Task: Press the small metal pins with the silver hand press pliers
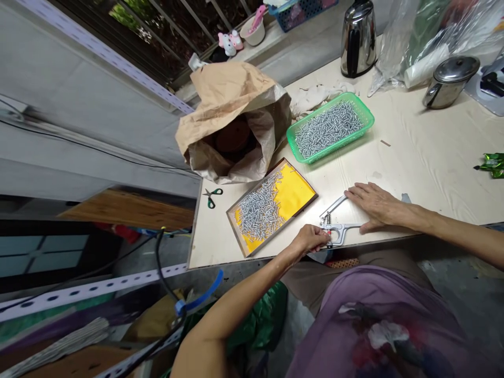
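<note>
A silver metal hand-press tool [342,228] with two long handles and a coil spring lies at the table's front edge. My right hand [376,206] spans its handle ends, fingers stretched over the upper handle and thumb at the lower one. At the tool's head, my left hand [309,239] is closed in a pinch beside a small red-and-silver part [329,232]. The fingertips hide what they hold. Left of the tool, a shallow tray [298,190] with a yellow bottom carries many small silver screw-like pins [260,207].
Behind the tray stand a green basket [370,123] full of similar pins and an open brown paper bag [232,86]. Green-handled scissors [212,198] lie at the left edge. A kettle [358,39], a lidded metal cup [449,84] and plastic bags [397,47] stand at the back right.
</note>
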The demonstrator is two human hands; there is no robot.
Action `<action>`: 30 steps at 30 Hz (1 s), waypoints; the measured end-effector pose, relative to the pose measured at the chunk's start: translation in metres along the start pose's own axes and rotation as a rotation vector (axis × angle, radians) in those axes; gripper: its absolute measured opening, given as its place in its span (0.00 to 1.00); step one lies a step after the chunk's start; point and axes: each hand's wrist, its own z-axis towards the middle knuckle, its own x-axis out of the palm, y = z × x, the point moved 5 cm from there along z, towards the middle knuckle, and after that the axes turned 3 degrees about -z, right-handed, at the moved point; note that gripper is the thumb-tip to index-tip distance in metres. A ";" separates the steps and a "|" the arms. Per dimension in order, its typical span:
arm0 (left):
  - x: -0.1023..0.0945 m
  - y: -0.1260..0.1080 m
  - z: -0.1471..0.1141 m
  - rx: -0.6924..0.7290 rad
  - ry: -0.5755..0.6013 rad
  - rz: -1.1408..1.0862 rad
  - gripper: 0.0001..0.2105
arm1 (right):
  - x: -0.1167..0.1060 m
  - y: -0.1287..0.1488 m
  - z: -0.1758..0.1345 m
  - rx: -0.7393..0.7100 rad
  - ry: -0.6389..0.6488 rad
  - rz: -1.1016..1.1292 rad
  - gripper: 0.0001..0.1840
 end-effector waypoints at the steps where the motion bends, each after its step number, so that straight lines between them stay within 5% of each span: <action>1: 0.000 0.000 0.000 0.002 -0.003 0.006 0.09 | -0.002 0.001 0.002 0.007 0.010 -0.010 0.54; 7: -0.004 -0.003 -0.016 0.087 -0.100 0.245 0.13 | -0.019 0.016 0.000 0.007 0.006 -0.071 0.34; 11: 0.003 -0.032 -0.034 0.565 -0.411 0.641 0.09 | -0.022 0.023 -0.007 0.039 0.014 -0.062 0.24; 15: 0.032 -0.060 -0.024 0.930 -0.384 0.869 0.22 | -0.018 0.024 -0.012 0.074 -0.010 -0.037 0.24; 21: 0.041 -0.080 0.000 0.979 -0.265 1.032 0.33 | -0.016 0.016 -0.019 0.108 -0.018 -0.012 0.34; 30: 0.053 -0.088 0.002 1.002 -0.240 1.064 0.15 | -0.019 0.012 -0.020 0.090 0.005 0.068 0.09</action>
